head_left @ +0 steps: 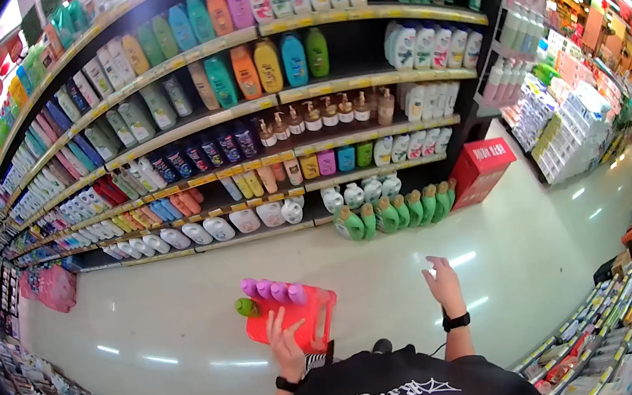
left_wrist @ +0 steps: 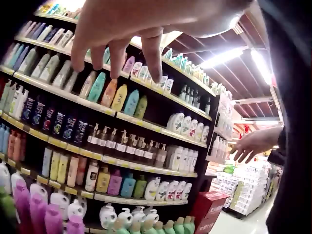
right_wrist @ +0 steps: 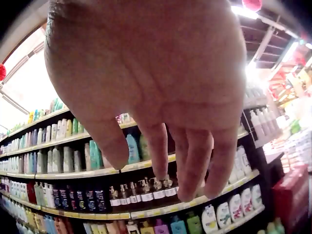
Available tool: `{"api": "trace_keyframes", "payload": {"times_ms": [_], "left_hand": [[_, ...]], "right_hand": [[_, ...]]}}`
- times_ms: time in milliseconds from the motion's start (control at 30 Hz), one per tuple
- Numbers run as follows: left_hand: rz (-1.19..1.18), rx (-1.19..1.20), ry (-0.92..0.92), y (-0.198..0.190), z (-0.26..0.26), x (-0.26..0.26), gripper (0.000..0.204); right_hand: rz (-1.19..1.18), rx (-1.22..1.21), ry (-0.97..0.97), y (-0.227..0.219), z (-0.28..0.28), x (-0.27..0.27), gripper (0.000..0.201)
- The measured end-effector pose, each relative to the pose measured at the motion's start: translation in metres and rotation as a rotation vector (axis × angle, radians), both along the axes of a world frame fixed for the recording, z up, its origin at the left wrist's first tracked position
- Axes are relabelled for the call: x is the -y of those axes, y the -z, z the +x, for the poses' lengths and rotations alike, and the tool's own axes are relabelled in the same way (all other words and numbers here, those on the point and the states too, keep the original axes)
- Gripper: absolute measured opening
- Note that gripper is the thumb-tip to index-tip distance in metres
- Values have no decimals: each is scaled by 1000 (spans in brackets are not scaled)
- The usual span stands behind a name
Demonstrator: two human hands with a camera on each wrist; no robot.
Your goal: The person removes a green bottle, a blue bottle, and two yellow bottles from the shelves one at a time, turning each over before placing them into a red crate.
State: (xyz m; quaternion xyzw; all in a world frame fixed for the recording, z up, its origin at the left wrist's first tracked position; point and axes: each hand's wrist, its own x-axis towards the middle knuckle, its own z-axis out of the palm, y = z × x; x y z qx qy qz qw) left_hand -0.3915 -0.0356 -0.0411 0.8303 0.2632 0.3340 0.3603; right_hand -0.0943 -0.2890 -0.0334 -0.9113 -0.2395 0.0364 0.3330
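My left hand (head_left: 285, 343) is held over the near side of a red plastic stool (head_left: 257, 331), its fingers spread and nothing in them. Several purple bottles (head_left: 279, 292) stand in a row on the stool, beside one green bottle (head_left: 246, 307). To the right, my right hand (head_left: 444, 286) is raised over the floor, away from the stool, with loosely extended fingers and an empty palm. In the left wrist view, the purple bottles (left_wrist: 53, 219) show at the lower left, below that hand.
Ahead stands a long shelf (head_left: 365, 81) of shampoo and pump bottles. Large green jugs (head_left: 401, 212) line the floor at its foot, next to a red box (head_left: 484, 169). Stacked packs (head_left: 572, 126) stand at the right; more shelving (head_left: 609, 335) curves behind me.
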Motion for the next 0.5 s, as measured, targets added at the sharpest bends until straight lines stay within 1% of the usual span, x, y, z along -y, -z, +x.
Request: {"api": "trace_keyframes", "payload": {"times_ms": [33,67,100,167,200,233,300,333,367,400,433,467,500], "left_hand": [[-8,-19,43,-11,12,12,42],[-12,-52,56,-24,26,27,40],[-21,-52,98,-30,37,38,40],[-32,-16,185,-36,67,57,40],[6,-36,241,-37,79,65,39],[-142,-58,297,-34,87,74,37],[-432,-116,403,-14,107,84,40],[-306,-95,414,10,114,92,59],[-311,-128,429,7,121,98,63],[-318,-158,444,1,128,106,68],[-328,-185,457,-6,135,113,73],[-364,-152,460,-13,141,118,69],[-332,-165,482,-15,147,120,67]], "right_hand": [[-26,8,18,1,3,22,36],[3,43,10,0,5,45,35],[34,26,39,-10,5,64,35],[19,84,93,-3,9,106,33],[1,86,131,-3,10,127,33],[-14,84,168,-3,8,145,33],[-48,71,236,0,2,178,33],[-69,62,266,3,-1,194,34],[-90,52,297,7,-5,205,34],[-59,94,344,8,-10,212,27],[-57,64,375,9,-13,218,24],[-55,37,403,8,-16,222,21],[-53,10,428,2,-17,223,19]]}}
